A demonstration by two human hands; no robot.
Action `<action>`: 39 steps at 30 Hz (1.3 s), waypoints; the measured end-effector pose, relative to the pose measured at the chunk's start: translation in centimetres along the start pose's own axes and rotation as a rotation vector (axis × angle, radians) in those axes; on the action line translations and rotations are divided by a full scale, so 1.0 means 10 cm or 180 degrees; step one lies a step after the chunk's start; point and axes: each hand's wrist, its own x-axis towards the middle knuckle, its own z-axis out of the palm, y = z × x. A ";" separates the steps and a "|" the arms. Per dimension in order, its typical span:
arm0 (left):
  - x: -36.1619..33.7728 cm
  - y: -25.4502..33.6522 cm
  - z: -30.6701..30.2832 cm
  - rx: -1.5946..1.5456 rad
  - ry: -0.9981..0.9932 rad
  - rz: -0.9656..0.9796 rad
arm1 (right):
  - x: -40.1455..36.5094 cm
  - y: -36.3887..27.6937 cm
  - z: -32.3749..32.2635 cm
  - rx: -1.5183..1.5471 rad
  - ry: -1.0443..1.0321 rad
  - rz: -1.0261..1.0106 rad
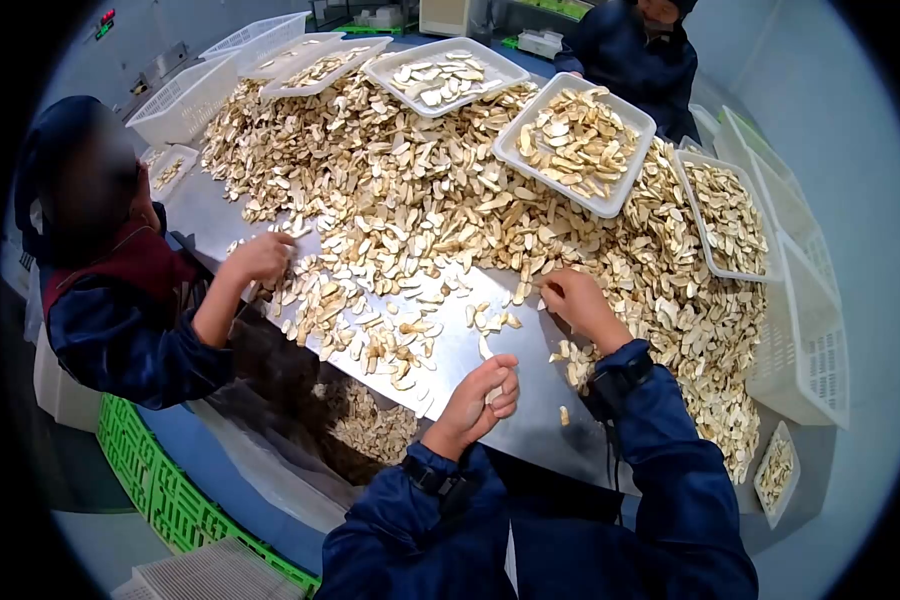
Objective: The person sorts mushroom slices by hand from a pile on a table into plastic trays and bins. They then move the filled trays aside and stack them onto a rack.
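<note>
My left hand [480, 402] is closed around a pale slice, part of which shows between the fingers, over the metal table's front edge. My right hand [578, 303] is farther forward and to the right, at the edge of the heap, its fingertips pinched together; what they hold, if anything, is too small to make out. A large heap of dried pale slices [400, 170] covers the metal table [540, 400]. Several loose slices [380, 345] lie left of my hands, and a single small one [564, 415] lies below my right hand.
White trays of slices [610, 203] rest on the heap. White baskets [805, 340] line the right side. A co-worker [120, 260] reaches over the table at left; another person [635, 60] stands behind it. A green plastic pallet [160, 480] and a slice-filled bag [370, 425] are below.
</note>
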 end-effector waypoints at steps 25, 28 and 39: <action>0.03 -0.02 0.01 -0.0015 0.0250 0.0038 | -0.23 -0.10 -0.35 0.1042 -0.1508 0.0569; 0.03 0.01 0.18 0.0067 0.0578 0.0023 | -0.13 -0.33 -0.39 0.2518 -0.2324 0.0978; 0.00 0.00 0.02 0.0461 0.0140 -0.0048 | 0.02 -0.21 0.21 0.0205 -0.0339 -0.0483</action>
